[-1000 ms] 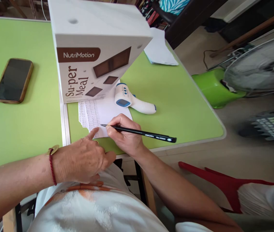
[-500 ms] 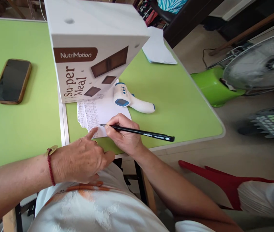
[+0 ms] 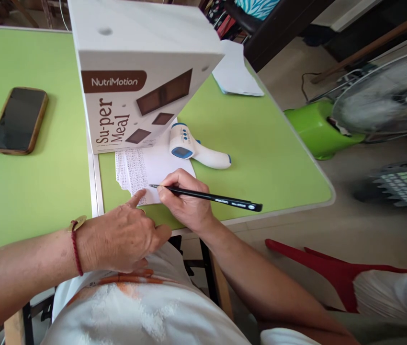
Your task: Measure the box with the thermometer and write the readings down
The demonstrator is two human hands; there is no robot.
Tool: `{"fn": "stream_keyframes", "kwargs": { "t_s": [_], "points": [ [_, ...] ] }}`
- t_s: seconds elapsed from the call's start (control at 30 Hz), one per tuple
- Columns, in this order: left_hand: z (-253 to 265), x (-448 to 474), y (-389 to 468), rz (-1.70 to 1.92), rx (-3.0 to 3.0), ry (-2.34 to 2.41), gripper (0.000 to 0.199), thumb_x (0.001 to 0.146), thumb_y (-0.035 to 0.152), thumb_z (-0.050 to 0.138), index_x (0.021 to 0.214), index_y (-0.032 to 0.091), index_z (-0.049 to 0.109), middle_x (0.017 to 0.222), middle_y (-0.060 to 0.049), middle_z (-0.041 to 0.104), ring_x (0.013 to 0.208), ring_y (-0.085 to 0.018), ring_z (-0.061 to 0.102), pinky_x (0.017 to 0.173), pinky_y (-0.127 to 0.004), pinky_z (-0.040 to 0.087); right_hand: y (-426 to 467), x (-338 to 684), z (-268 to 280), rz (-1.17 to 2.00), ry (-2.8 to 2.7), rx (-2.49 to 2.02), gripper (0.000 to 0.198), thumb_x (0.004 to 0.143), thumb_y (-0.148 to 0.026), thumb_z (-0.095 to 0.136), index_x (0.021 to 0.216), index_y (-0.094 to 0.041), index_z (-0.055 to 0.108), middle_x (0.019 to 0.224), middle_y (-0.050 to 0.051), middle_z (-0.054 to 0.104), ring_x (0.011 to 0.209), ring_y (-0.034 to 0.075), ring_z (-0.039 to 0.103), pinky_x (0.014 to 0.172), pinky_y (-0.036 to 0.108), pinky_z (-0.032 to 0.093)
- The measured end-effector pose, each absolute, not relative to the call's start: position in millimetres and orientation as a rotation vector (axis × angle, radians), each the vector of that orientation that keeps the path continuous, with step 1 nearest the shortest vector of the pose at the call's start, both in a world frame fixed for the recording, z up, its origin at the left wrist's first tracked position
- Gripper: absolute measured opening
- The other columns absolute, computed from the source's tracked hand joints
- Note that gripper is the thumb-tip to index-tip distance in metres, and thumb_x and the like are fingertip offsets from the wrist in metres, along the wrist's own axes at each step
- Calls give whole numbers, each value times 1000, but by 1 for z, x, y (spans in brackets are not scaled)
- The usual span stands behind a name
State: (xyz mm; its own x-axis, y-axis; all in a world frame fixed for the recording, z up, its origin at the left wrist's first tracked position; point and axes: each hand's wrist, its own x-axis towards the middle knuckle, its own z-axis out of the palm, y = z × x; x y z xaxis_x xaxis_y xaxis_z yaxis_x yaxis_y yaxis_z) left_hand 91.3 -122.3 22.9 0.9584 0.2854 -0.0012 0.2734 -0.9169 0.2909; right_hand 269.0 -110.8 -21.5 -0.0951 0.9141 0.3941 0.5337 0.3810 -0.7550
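My right hand (image 3: 187,201) pinches a black pen (image 3: 214,195) whose tip sits at or just over a sheet of paper (image 3: 165,170). Rows of small, dense marks fill the sheet's left part. With its index finger stretched out, my left hand (image 3: 126,237) touches the paper's lower edge near those rows; its other fingers are loosely bent and partly hidden, and I see nothing held in it. A white and blue infrared thermometer (image 3: 198,149) lies across the paper's right edge. Behind the marks stands a white NutriMotion box (image 3: 113,105), covering the sheet's far part.
The green table (image 3: 282,177) has a pale seam left of the paper. A phone (image 3: 18,120) lies at the left, and more white sheets (image 3: 237,72) near the far right edge. Off the table stand a fan (image 3: 397,96), a green bucket (image 3: 318,129) and a red chair (image 3: 325,270).
The pen tip has shifted very slightly to the right, along with my right hand. My left finger stays at the same place on the paper.
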Motion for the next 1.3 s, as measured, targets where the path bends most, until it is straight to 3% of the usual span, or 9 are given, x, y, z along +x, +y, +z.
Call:
{"fn": "stream_keyframes", "kwargs": {
  "t_s": [0.4,0.6,0.67,0.77,0.87,1.0,1.13,1.2,1.3],
  "points": [
    [23,91,-122,11,2821,415,34,73,44,75,78,17,55,54,3,60,49,-17,59,109,-58,35,-115,269,-20,374,-1718,-1200,13,78,-16,58,71,-23,50,57,-6,54,47,9,48,47,22,42],
    [25,91,-120,25,2830,414,32,74,42,73,75,17,54,54,1,60,49,-17,58,109,-54,37,-108,281,-10,200,-1929,-1066,15,86,-12,57,95,-23,60,80,1,64,71,15,62,66,29,53],
    [26,88,-114,77,2856,429,31,75,42,72,74,17,54,54,1,59,49,-17,58,98,-48,48,-101,293,-8,119,-2120,-1006,21,88,-11,54,104,-23,61,88,5,64,82,18,64,73,32,54],
    [30,81,-97,494,2870,534,29,84,44,64,80,16,55,59,1,57,51,-15,56,60,-31,51,-90,308,-11,-62,-2350,-982,26,94,-10,45,112,-20,61,93,9,65,89,20,61,77,35,53],
    [36,69,-73,1409,2692,680,21,85,34,66,92,18,53,69,2,55,53,-11,49,50,-26,41,-84,312,-19,-227,-2451,-994,28,95,-8,41,112,-17,61,91,10,66,83,21,59,72,35,52],
    [33,50,-40,2045,2226,991,57,67,47,83,108,25,50,95,-3,52,79,-17,54,68,-35,47,-83,308,-26,-302,-2432,-1031,33,92,-3,40,109,-18,65,88,9,65,80,20,57,71,34,51],
    [11,33,-15,1729,2065,1056,90,68,61,79,135,27,30,134,-9,41,126,-30,44,101,-50,43,-81,315,-17,-302,-2313,-1069,33,89,-4,44,108,-20,67,88,8,64,83,20,58,75,34,52],
    [-2,28,-7,1550,2017,991,93,68,58,80,137,27,27,141,-10,40,135,-34,36,108,-54,38,-77,324,-12,-327,-2239,-1257,34,84,-7,49,113,-17,65,94,12,65,88,23,59,78,38,53],
    [-13,27,0,1434,1873,930,94,60,47,89,134,27,34,136,-11,47,133,-37,42,109,-55,39,-66,339,-11,-258,-2246,-1636,47,77,-18,58,123,-12,58,106,18,65,97,33,59,80,47,52]
  ]
}}
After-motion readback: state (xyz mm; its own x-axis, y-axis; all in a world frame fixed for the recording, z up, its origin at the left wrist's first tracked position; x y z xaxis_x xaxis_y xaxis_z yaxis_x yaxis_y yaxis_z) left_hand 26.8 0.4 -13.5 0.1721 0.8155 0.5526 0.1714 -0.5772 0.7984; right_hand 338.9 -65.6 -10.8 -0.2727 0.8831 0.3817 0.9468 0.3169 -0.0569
